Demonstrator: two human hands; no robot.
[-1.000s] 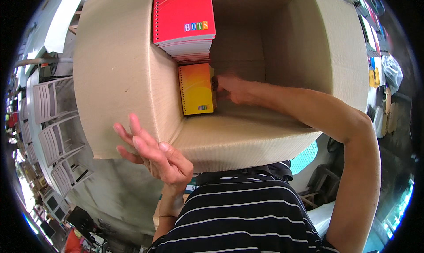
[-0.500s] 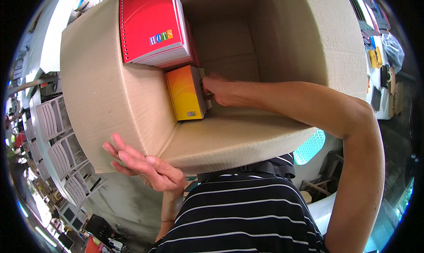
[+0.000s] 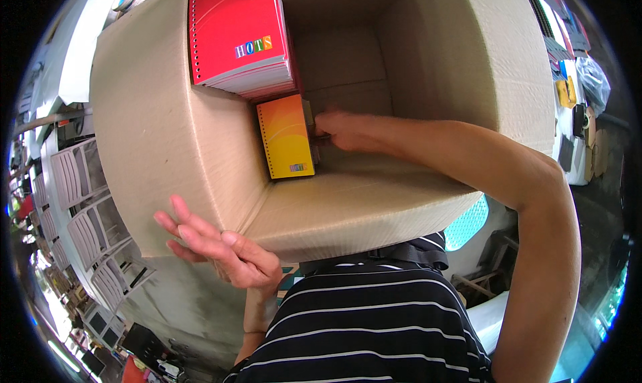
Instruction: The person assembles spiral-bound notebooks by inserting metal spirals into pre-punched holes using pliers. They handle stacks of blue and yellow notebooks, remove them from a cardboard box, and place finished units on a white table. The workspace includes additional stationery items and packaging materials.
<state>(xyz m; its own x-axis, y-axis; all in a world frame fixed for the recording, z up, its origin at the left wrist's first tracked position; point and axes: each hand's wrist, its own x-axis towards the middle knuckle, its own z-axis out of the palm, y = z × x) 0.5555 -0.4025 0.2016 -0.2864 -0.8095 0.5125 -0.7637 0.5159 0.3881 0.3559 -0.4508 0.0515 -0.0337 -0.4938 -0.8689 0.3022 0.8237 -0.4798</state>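
Note:
A yellow-orange spiral notebook (image 3: 287, 142) tops a small stack standing in the left near corner of a large cardboard box (image 3: 231, 182). My right hand (image 3: 332, 129) reaches into the box from the right. Its fingers are curled at the right side of that stack, where more notebook edges show; the fingertips are partly hidden and slightly blurred. Behind the small stack, larger red spiral notebooks (image 3: 237, 25) lie piled against the box's left wall. My left hand (image 3: 231, 252) is open, fingers spread, palm up, at the box's near left corner, holding nothing.
The box stands close against my body, its near flap (image 3: 374, 229) folded out. White chairs (image 3: 80, 176) stand beyond it on the left. At the right, a table bears a yellow object (image 3: 566, 92) and a clear plastic bag (image 3: 592, 82). A turquoise perforated seat (image 3: 468, 222) sits below the box.
The yellow-orange notebook stack has tilted a little, hiding most of its page edges. My right hand has shifted slightly right with it. My left hand stays in nearly the same place.

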